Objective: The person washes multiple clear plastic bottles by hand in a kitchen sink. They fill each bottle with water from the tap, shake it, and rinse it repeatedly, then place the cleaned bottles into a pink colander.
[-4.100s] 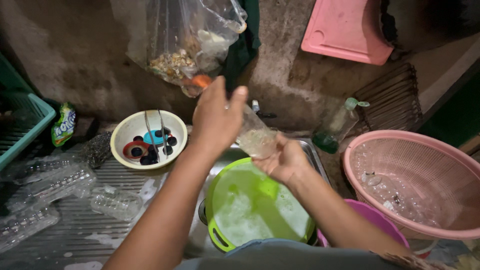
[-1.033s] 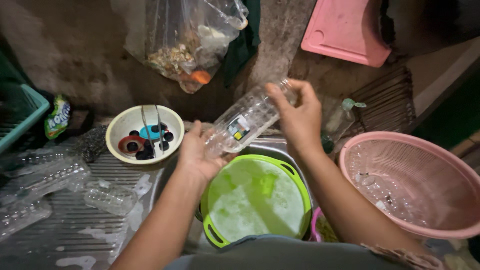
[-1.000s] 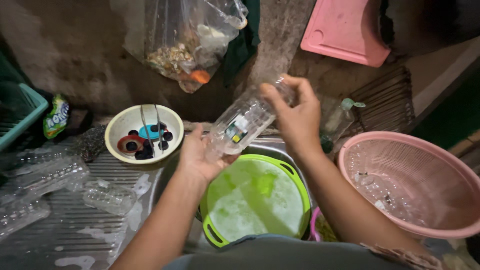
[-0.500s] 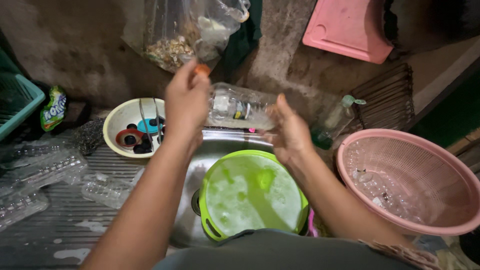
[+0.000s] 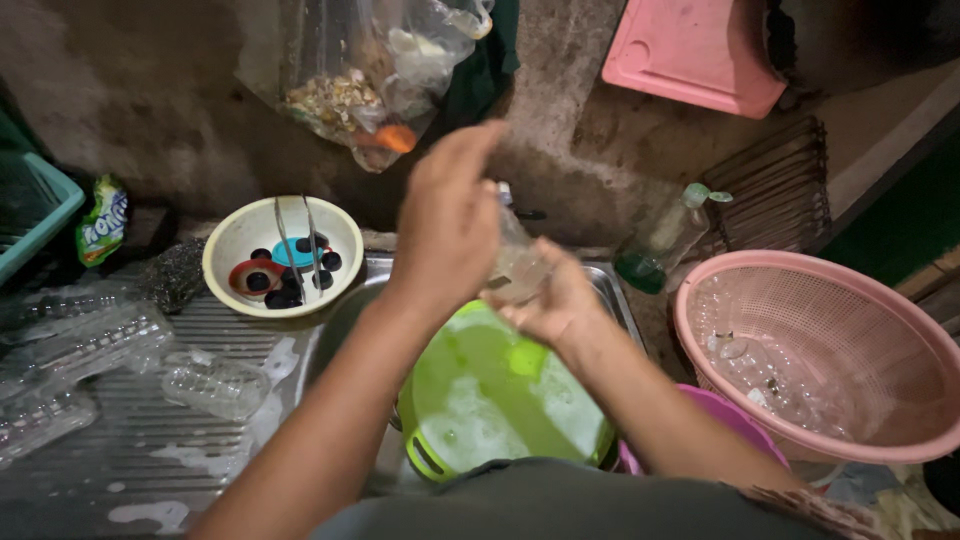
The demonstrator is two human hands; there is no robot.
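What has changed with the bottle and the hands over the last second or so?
The clear plastic bottle went from lying slanted between both hands to upright, mostly hidden between the left hand on top and the right hand beneath. The green basin, pink basket and bowl of caps stayed put.

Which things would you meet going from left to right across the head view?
Teal crate → green packet → cream bowl → left hand → right hand → soap bottle → pink basket.

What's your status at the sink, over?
Left hand and right hand clasp the clear bottle above the green basin. Nothing in the way.
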